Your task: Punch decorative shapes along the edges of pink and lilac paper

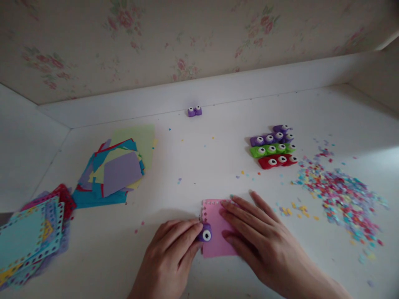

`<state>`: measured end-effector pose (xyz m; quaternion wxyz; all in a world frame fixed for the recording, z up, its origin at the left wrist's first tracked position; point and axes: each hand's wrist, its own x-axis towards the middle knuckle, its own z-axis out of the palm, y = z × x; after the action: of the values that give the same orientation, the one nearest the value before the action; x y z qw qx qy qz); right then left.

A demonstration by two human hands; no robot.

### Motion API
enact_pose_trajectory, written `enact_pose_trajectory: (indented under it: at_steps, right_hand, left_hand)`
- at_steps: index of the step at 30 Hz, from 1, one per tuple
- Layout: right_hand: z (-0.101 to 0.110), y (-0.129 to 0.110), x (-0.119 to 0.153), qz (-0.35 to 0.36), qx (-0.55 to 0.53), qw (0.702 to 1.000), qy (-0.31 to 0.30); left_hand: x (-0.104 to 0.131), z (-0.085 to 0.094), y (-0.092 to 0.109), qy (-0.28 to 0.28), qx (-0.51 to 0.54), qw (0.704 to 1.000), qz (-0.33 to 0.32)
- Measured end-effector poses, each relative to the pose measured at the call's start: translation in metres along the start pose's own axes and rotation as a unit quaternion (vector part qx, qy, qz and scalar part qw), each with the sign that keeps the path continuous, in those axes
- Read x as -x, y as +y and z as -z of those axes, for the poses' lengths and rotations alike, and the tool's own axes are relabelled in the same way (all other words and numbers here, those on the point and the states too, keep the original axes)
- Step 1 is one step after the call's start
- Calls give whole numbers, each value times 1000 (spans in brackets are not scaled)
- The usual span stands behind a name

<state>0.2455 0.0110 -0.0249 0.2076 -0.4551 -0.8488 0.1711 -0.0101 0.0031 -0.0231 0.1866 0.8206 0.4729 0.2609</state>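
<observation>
A pink sheet of paper (218, 243) lies on the white table, with small punched holes along its top edge and the upper part of its left edge. My left hand (174, 249) grips a small purple craft punch (205, 233) at the sheet's left edge; a white button with a dark mark tops the punch. Across the right part of the paper, my right hand (258, 232) lies with its fingers spread, covering that side and the top right corner.
Rows of purple, green (261, 151) and red punches (277, 162) stand at the right, beside scattered confetti (346, 199). Two purple punches (195, 111) sit near the wall. Plain coloured papers (121, 172) lie at the left, and hole-edged sheets (28, 241) at the far left.
</observation>
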Motion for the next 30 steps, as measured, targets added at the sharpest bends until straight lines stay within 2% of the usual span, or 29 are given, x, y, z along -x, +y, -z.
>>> enact_pose_trajectory:
  at_steps: [17, 24, 27, 30]
  right_hand:
    - [2, 0, -1, 8, 32, 999, -10]
    - [5, -4, -1, -2, 35, 999, -15]
    - [5, -5, -1, -7, 27, 1000, -12]
    - [5, -6, -1, -14, 22, 1000, -10]
  left_hand:
    - [1, 0, -2, -5, 5, 1000, -2]
    - [-12, 13, 14, -23, 69, 992, 104]
    - [-18, 10, 20, -24, 85, 986, 143]
    - [-21, 3, 23, -32, 77, 985, 153]
